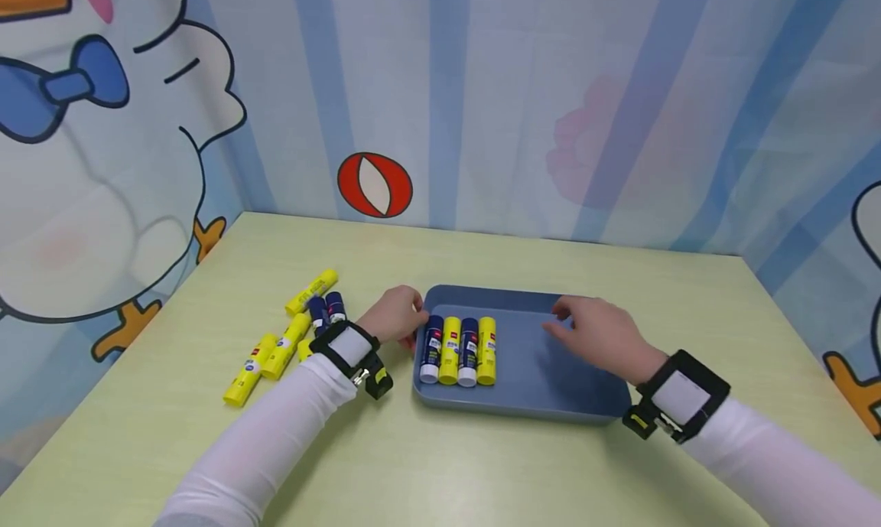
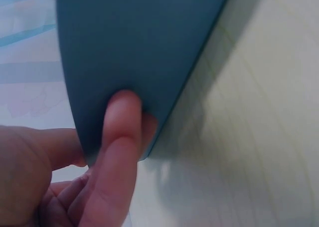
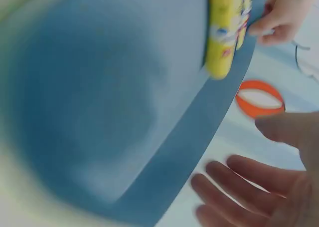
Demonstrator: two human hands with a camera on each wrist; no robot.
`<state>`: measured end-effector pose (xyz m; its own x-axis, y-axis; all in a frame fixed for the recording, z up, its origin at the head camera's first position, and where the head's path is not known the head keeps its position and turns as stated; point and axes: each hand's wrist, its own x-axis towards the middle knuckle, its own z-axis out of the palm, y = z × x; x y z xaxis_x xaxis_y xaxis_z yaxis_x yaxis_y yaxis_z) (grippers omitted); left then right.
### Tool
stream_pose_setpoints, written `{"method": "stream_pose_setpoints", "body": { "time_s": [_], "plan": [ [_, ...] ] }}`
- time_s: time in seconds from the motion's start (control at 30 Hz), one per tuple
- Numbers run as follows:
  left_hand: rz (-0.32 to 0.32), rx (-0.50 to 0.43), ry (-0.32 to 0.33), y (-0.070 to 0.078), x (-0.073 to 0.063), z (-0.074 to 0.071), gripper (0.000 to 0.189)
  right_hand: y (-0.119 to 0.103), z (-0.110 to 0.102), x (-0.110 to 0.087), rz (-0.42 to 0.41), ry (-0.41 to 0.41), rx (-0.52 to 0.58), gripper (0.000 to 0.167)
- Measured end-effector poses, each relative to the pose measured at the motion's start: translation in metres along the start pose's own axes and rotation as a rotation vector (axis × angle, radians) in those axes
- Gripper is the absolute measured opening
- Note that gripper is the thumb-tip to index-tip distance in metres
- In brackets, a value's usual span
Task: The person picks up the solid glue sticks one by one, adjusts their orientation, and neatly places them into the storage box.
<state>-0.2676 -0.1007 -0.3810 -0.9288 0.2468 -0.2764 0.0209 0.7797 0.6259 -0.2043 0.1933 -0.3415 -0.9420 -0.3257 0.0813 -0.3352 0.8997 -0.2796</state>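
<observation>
A blue-grey tray (image 1: 544, 366) lies on the table, with two navy glue sticks (image 1: 468, 351) and two yellow glue sticks (image 1: 486, 351) alternating side by side along its left end. My left hand (image 1: 395, 315) pinches the tray's left rim, thumb at the edge and fingers against the outer wall (image 2: 134, 47) in the left wrist view. Over the tray's right half hovers my right hand (image 1: 602, 332), fingers loosely bent and holding nothing. In the right wrist view its fingers (image 3: 249, 192) are spread apart beside the tray's far wall.
Left of the tray, more yellow glue sticks (image 1: 251, 370) and navy glue sticks (image 1: 336, 307) lie loosely grouped on the pale table (image 1: 482, 466), partly hidden by the left wrist. A printed curtain (image 1: 495, 114) hangs behind the table's back edge.
</observation>
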Motion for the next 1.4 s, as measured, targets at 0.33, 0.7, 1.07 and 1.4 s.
{"method": "stream_pose_setpoints", "body": {
  "time_s": [0.33, 0.7, 1.07, 1.4],
  "plan": [
    [-0.015, 0.000, -0.004, 0.001, -0.001, 0.000, 0.015, 0.053, 0.001, -0.032, 0.147, 0.076, -0.069, 0.053],
    [-0.006, -0.014, 0.000, 0.002, -0.001, 0.001, 0.014, 0.072, -0.001, -0.025, 0.260, -0.308, 0.333, 0.051],
    [0.013, -0.002, -0.014, 0.005, -0.003, -0.001, 0.014, 0.073, 0.009, -0.025, 0.219, -0.305, 0.259, 0.042],
    [0.029, 0.061, -0.061, 0.002, -0.008, -0.009, 0.027, 0.064, 0.008, -0.025, 0.227, -0.307, 0.191, 0.038]
  ]
}}
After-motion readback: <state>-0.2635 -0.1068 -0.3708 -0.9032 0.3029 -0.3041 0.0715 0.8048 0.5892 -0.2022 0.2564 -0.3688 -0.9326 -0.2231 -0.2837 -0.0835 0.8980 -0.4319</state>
